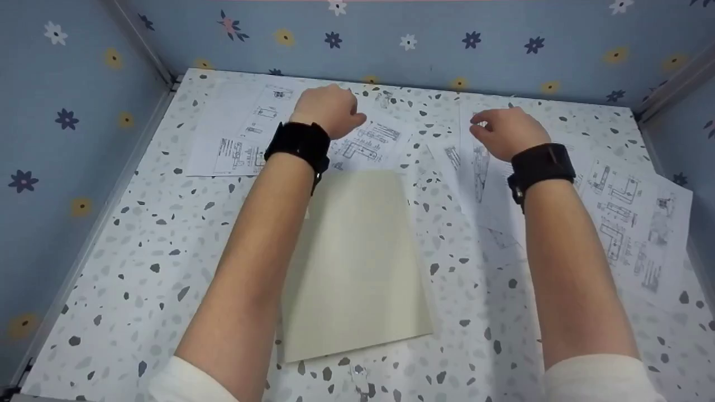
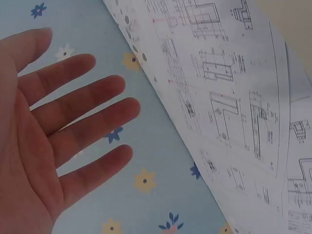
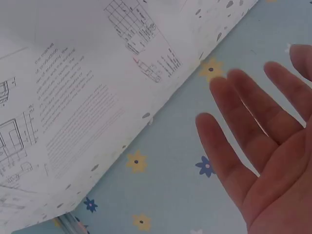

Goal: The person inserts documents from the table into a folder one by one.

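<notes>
My left hand hovers over the printed drawing sheets at the back left of the table. Its fingers are spread and loosely bent in the left wrist view, with nothing in the palm. The right hand is raised above more drawing sheets on the right side. In the right wrist view its fingers are relaxed and hold nothing. Between the forearms lies a pale cream, flat rectangular folder or board, its left edge partly covered by the left forearm.
The white speckled tabletop is bounded by blue flowered walls at the back and both sides. A small clear, shiny item lies near the front edge, below the cream board. Some sheets on the right overlap one another.
</notes>
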`<state>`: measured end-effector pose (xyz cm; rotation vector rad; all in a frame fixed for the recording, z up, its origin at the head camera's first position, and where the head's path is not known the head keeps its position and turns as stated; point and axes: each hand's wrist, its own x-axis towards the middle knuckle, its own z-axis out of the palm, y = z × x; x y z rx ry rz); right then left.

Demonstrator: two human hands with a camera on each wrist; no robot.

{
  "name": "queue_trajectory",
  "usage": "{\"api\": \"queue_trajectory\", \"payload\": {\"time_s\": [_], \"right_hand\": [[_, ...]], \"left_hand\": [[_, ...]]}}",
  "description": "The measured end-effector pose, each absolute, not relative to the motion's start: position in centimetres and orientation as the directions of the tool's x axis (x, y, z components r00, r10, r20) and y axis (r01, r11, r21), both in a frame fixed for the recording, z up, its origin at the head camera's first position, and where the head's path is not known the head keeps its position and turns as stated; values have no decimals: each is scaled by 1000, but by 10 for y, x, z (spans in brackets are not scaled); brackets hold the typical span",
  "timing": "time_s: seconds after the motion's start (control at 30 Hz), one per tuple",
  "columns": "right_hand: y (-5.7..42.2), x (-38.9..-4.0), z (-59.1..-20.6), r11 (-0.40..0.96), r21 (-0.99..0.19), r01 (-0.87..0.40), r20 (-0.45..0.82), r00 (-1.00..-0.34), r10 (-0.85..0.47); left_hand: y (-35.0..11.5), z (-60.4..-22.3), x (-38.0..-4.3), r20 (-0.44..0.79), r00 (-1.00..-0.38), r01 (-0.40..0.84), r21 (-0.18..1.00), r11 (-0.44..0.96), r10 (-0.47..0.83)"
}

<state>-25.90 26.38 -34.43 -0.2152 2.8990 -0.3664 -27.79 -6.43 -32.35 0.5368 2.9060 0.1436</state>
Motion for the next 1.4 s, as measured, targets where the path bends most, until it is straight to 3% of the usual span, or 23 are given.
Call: {"api": "queue_trajectory", "payload": {"time_s": [0.27,0.47,0.6,0.8,0.9,1.1,1.4], "right_hand": [[247,-242,-368,898,-386,-211,-248,-914,-321],[224,-215,-396,859,-450,-245,-270,-880,-392],[210,-195,-412,827,-520,-215,-303,-858,-414],[200,-174,-423,801,-568,-188,-357,-821,-446],[198,-170,-426,802,-569,-181,-356,-825,-439],[199,-164,-431,807,-572,-146,-344,-850,-398],[213,-148,-440,789,-600,-134,-271,-894,-358]], "left_hand": [[-51,-353,-260,-289,-830,449,159,879,476],[-54,-362,-237,-315,-812,464,163,871,492],[-69,-366,-210,-372,-819,387,205,899,437],[-104,-377,-165,-458,-862,160,161,974,217],[-118,-386,-153,-480,-853,130,187,974,206],[-125,-408,-149,-447,-845,176,290,941,296],[-104,-427,-144,-303,-912,151,381,912,277]]}}
